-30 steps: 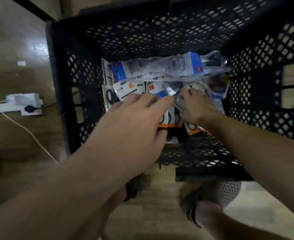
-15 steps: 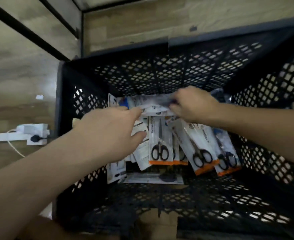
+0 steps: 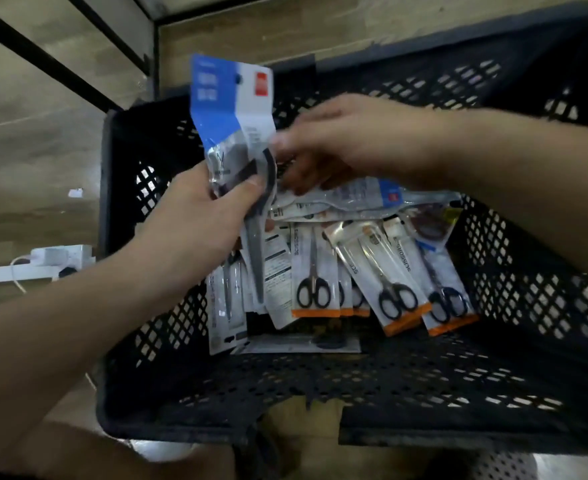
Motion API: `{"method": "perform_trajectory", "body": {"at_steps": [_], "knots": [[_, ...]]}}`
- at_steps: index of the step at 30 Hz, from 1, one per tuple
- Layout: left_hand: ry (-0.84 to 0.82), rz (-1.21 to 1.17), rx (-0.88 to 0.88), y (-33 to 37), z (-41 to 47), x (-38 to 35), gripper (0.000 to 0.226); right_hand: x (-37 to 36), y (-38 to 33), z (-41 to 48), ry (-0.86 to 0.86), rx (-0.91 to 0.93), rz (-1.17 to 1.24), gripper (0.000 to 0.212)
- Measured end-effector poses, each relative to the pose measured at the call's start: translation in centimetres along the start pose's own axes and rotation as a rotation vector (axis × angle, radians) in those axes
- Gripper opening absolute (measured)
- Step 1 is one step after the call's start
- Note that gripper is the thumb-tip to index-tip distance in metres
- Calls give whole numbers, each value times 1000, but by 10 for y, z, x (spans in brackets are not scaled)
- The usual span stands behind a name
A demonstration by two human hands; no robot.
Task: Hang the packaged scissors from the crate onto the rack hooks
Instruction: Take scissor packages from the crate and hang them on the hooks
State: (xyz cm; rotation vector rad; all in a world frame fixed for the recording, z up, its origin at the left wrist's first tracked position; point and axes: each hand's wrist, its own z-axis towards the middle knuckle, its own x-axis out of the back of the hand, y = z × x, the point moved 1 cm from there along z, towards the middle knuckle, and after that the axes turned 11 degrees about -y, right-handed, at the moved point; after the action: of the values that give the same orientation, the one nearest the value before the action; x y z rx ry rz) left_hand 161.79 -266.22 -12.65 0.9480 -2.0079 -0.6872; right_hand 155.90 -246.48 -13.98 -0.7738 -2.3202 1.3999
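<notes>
A black perforated crate (image 3: 527, 341) stands on the floor below me. Inside it lie several packaged scissors (image 3: 315, 271) with black handles and orange card bottoms, plus another blue-and-white pack (image 3: 372, 195) across the back. My left hand (image 3: 199, 216) grips a blue-and-white scissors pack (image 3: 232, 98) by its lower half and holds it upright above the crate's left side. My right hand (image 3: 354, 143) is blurred; its fingertips and thumb pinch the right edge of that same pack. No rack hooks are in view.
A white power strip (image 3: 57, 259) with a plugged-in charger and cable lies on the wooden floor left of the crate. Dark metal bars (image 3: 88, 88) run along the wall at the upper left. My legs and feet show under the crate's near rim.
Both hands reached into the crate; my right hand took a blue-and-white pack from the back pile. It is now lifted upright, with my left hand gripping it too.
</notes>
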Motion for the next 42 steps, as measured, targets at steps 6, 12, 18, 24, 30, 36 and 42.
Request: {"method": "perform_trajectory", "body": {"at_steps": [6,12,18,24,30,36,42], "knots": [[45,102,19,4,4,22,9,44,126,32,102,-522,-835,47],[-49,194,43,3,2,18,19,28,189,29,81,-521,-1192,60],[-59,376,20,13,10,12,13,27,151,41,204,-334,-1189,17],[-254,447,58,11,13,12,14,42,65,20,-158,-158,-603,9],[-360,-22,-7,5,6,8,27,56,53,-13,-254,-112,28,27],[-328,-139,-48,7,8,11,32,53,60,-11,-264,-159,21,25],[-208,-119,13,2,14,13,27,12,80,11,-448,-256,-144,10]]}}
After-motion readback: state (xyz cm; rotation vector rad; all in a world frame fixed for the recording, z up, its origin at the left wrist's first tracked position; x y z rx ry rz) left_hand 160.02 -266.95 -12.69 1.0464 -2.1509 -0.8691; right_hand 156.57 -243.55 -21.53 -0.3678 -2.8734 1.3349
